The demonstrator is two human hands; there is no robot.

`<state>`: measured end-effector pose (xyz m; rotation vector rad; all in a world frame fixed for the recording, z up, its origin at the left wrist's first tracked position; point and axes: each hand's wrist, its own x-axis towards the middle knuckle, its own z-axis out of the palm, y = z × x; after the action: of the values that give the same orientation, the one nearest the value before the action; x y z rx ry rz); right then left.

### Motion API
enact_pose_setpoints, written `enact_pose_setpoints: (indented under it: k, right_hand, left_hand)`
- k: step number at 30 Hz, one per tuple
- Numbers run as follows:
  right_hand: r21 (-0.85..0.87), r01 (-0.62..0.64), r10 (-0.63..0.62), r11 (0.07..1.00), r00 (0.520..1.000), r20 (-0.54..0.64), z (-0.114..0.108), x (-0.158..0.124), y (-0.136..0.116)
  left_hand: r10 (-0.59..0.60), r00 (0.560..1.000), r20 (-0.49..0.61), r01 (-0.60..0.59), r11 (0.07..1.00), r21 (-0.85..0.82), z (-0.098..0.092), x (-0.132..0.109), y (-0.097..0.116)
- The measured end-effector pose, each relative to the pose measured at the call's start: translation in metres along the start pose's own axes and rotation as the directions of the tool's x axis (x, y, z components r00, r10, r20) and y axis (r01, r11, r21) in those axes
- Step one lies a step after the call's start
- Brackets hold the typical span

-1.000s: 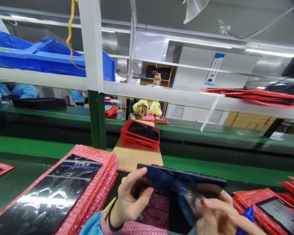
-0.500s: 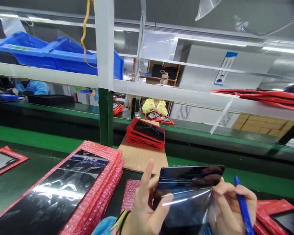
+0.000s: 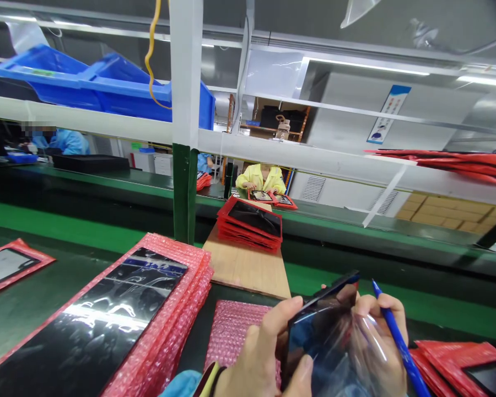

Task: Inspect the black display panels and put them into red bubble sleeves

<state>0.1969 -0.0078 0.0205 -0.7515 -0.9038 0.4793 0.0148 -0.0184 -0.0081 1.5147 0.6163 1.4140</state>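
The left hand (image 3: 258, 355) grips the left edge of a dark, glossy panel (image 3: 314, 325), index finger along its upper corner and thumb near the lower part. The panel is tilted, held up in front of the wearer over the bench; the edge grip seems meant to steady it while leaving most of its face uncovered.

The right hand (image 3: 385, 355) is closed at the panel's right side, fingertips pinching clear film (image 3: 370, 342). The film gathers into shiny pleats toward that pinch, which suggests it is under tension. A blue pen (image 3: 399, 337) is tucked between the same hand's fingers, point upward, probably so that the fingertips stay free.

Beside and partly behind the left hand lies pink bubble wrap (image 3: 235, 325), perhaps as a soft resting place. Left of it, a larger dark panel (image 3: 107, 320) lies face up on a stack of pink bubble-wrap pouches (image 3: 186, 314), likely cushioned against scratches. Beyond, red pouches (image 3: 248, 237) are piled on a wooden board (image 3: 248, 273) between two benches. More red pouches (image 3: 446, 353) lie to the right, within easy reach.
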Motion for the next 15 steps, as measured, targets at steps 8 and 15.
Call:
enact_pose_setpoints:
  k: [8,15]
  right_hand:
    - [-0.061,-0.133,0.134,0.989,0.991,0.002,-0.002,0.005,-0.001]
    - [-0.079,-0.202,0.199,0.976,0.979,-0.051,-0.005,0.006,0.002]
  left_hand:
    - [0.080,0.996,-0.023,-0.081,0.997,-0.008,-0.001,0.004,0.007]
    - [-0.031,0.996,-0.078,0.042,0.989,0.144,-0.003,0.012,0.027]
